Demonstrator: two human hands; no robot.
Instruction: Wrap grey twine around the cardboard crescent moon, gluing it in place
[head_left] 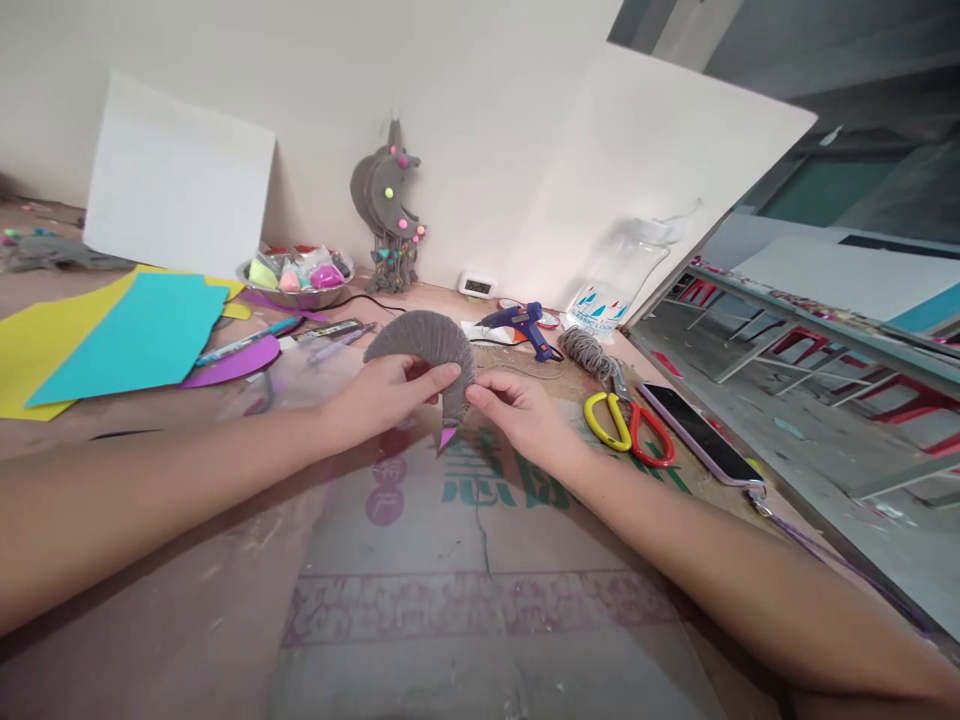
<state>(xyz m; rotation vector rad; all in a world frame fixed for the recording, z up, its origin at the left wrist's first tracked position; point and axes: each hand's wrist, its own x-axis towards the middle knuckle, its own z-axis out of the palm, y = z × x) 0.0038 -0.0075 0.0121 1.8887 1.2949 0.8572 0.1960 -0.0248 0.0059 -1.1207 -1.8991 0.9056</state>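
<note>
A crescent shape [424,338] wound closely with grey yarn is held up above the table, its bare pink-purple tip [448,437] pointing down. My left hand [401,388] grips it, thumb in front and fingers behind. At the crescent's right edge, just above the tip, the thumb and forefinger of my right hand [510,405] are pinched together on the grey yarn; the strand itself is too fine to make out. A bundle of grey yarn [589,353] lies to the right, beside scissors [630,425] with one yellow and one red handle.
A printed plastic sheet [480,610] covers the table under my forearms. Blue and yellow sheets [131,340], pens [247,342] and a bowl [296,297] lie left. Behind stand a decorated grey moon [386,195], a blue glue gun [529,325] and a clear jug [619,275]. A phone [701,430] lies right.
</note>
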